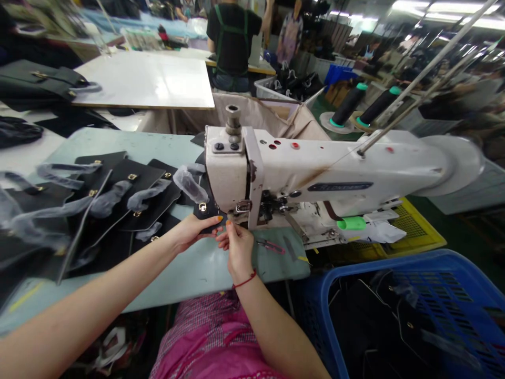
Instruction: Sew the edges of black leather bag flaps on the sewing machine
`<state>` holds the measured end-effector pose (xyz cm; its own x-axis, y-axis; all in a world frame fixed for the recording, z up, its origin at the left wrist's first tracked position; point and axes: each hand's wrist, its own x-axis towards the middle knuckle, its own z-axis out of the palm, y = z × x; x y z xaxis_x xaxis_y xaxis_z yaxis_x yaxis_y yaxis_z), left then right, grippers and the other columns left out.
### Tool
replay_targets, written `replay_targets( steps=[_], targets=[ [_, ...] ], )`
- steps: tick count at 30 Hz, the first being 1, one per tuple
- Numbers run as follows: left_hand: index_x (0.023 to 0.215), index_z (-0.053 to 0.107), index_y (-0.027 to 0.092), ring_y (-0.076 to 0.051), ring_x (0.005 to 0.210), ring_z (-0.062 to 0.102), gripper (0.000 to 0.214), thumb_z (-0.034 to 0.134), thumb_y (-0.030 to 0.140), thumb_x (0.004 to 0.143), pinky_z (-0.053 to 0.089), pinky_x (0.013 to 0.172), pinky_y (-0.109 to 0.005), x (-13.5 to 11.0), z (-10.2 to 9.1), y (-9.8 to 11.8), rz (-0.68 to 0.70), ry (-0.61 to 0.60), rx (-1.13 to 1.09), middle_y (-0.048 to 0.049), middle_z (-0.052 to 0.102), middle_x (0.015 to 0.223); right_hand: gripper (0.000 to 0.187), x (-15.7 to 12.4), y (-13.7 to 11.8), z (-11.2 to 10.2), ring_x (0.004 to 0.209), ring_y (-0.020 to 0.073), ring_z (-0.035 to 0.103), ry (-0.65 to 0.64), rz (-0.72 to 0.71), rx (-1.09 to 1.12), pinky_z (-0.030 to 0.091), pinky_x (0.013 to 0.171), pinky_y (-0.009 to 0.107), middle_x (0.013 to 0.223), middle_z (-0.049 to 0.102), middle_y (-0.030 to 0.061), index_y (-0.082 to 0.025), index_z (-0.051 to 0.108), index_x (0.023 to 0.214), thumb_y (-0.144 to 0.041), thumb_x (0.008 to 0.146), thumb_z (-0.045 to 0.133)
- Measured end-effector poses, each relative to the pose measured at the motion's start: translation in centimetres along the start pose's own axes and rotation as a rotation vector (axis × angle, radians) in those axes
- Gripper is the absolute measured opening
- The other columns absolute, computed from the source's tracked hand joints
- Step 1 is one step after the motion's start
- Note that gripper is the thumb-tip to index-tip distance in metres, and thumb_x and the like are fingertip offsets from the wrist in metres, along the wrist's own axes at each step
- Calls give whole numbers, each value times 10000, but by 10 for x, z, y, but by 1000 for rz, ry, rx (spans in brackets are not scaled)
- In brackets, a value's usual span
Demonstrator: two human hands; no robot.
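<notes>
A black leather-like panel with a gold clasp and a plastic-wrapped strap lies under the head of a white sewing machine. My left hand grips its near edge, thumb on top and fingers beneath. Close to the needle area, my right hand is closed, thumb and forefinger pinched at the panel's right corner. The machine head and my fingers hide the needle and the pinched edge. Just right of my right hand, pink-handled thread snips rest on the pale table.
Overlapping black panels with wrapped straps cover the table's left side. At lower right stands a blue basket holding black pieces. Thread cones stand behind the machine. A person is beyond a white table.
</notes>
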<state>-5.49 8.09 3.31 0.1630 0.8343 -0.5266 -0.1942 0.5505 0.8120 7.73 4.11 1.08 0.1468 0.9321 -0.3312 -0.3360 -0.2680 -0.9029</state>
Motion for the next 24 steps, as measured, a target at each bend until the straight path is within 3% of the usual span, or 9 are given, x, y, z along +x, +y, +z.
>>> replay_targets(
  steps=[4, 12, 19, 22, 24],
  targets=[
    [881, 706, 123, -115, 612, 600, 385, 856, 366, 624, 529, 616, -240, -8, 9, -8, 41, 58, -36, -47, 702, 725, 372, 0, -2, -2, 377, 68, 480, -2, 3, 16, 323, 395, 171, 517, 635, 15, -154, 593, 576, -437, 816, 571],
    [838, 672, 118, -150, 679, 620, 373, 817, 408, 655, 530, 702, -292, -25, 40, -41, 274, 237, -148, -37, 698, 768, 394, 0, -10, -14, 366, 64, 440, -49, 17, -19, 314, 383, 175, 488, 608, 10, -156, 578, 546, -464, 792, 597],
    [1032, 670, 142, -195, 905, 656, 434, 741, 443, 728, 503, 888, -334, -28, 80, -71, 388, 578, -207, -83, 710, 1055, 405, 6, -23, -33, 361, 60, 405, -162, 21, -126, 308, 389, 174, 428, 525, -22, -164, 547, 514, -475, 766, 610],
    [1091, 671, 161, -212, 1034, 639, 436, 692, 465, 779, 471, 962, -328, -30, 99, -80, 387, 683, -202, -86, 697, 1137, 419, 11, -30, -42, 344, 57, 379, -212, 9, -215, 280, 378, 178, 416, 509, -26, -167, 535, 500, -469, 783, 597],
    [1173, 642, 171, -225, 1119, 614, 485, 629, 508, 825, 456, 993, -327, -31, 110, -86, 342, 672, -188, -91, 681, 1190, 427, 14, -36, -47, 338, 59, 374, -243, -20, -296, 260, 372, 182, 409, 502, -27, -169, 533, 494, -456, 806, 579]
  ],
)
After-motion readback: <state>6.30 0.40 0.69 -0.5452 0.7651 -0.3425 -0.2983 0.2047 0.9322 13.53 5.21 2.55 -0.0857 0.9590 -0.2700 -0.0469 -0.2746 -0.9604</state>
